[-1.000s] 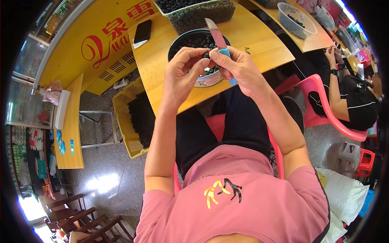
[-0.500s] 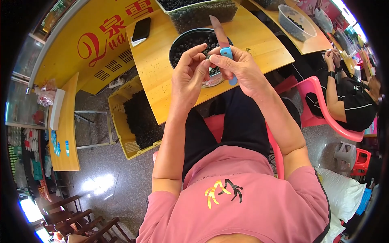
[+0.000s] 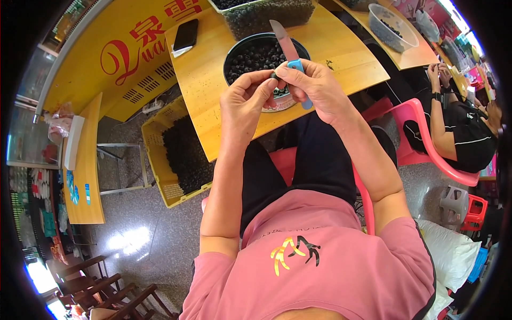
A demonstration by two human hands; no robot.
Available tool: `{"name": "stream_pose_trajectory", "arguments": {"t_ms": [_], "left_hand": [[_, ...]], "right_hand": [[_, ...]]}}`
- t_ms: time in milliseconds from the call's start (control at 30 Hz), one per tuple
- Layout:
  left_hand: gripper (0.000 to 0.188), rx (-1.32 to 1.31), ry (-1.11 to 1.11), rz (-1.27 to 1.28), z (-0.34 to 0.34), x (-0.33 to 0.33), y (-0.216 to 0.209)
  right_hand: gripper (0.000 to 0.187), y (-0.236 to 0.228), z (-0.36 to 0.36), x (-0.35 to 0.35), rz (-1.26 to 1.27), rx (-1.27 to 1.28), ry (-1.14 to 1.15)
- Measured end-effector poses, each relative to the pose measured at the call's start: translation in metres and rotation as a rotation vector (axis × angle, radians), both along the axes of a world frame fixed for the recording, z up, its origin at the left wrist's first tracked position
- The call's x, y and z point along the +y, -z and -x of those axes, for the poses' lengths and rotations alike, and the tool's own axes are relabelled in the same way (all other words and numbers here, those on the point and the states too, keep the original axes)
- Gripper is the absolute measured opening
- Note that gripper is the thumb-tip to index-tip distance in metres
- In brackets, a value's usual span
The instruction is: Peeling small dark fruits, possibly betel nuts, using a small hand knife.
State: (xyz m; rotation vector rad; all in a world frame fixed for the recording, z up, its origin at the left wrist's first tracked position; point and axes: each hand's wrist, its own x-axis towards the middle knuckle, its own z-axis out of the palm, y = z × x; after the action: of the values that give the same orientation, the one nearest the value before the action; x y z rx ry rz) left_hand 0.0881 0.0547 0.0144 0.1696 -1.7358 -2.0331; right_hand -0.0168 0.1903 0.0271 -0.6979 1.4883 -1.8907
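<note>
My right hand (image 3: 320, 88) grips a paring knife (image 3: 287, 44) with a blue handle, its blade pointing up and away from me. Between the fingertips of my left hand (image 3: 241, 101) is a small dark round fruit (image 3: 274, 76), which my right thumb also meets. Most of that fruit is hidden by fingers. Both hands hover over the near side of a round bowl (image 3: 228, 64), which holds many dark round fruits (image 3: 250, 58). Some pieces near the bowl's front edge look paler, with light centres.
A clear tub (image 3: 266, 24) of dark fruits stands behind the bowl on the wooden table (image 3: 341, 64). A phone (image 3: 186, 34) lies at the left. On the floor, a yellow crate (image 3: 169, 189) holds more dark fruits. Another person (image 3: 458, 130) sits at the right by a clear basin (image 3: 392, 32).
My left hand has shifted slightly left and its fingers have closed in at the fingertips. The knife has moved a little to the left in my right hand.
</note>
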Motion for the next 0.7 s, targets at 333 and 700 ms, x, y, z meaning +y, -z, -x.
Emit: {"name": "stream_pose_trajectory", "arguments": {"t_ms": [333, 700], "left_hand": [[0.017, 0.015, -0.039, 0.027, 0.0009, -0.0018, 0.0029], [0.018, 0.017, 0.045, -0.174, 0.0021, -0.0033, 0.0076]], "right_hand": [[0.019, -0.0004, -0.0011, -0.0007, -0.022, 0.113, 0.054], [0.021, -0.0045, -0.0024, 0.0003, -0.016, 0.102, 0.011]]}}
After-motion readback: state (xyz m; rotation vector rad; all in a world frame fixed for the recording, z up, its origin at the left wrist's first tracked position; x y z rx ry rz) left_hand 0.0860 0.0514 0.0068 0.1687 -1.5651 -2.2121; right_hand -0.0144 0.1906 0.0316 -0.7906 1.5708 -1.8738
